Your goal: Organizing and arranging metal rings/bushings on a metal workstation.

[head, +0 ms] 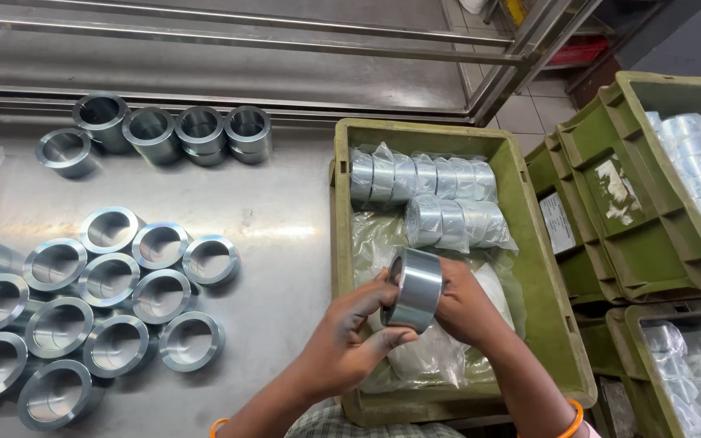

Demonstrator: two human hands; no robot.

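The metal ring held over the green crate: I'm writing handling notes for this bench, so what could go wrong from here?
1. The metal ring is held on edge between the left hand and right hand; its smooth surface might slip and fall onto the wrapped rings in the green crate.
2. Bare fingers may mark the polished metal.
3. The loose plastic bag below could snag or tear.

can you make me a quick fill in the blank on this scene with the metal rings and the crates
1. Both hands, left hand and right hand, hold one metal ring above the ____ crate.
2. The rings already in that crate, the wrapped rings, are covered in clear ____.
3. The bare rings lie on the steel table to the person's ____.

Missing words: green; plastic; left
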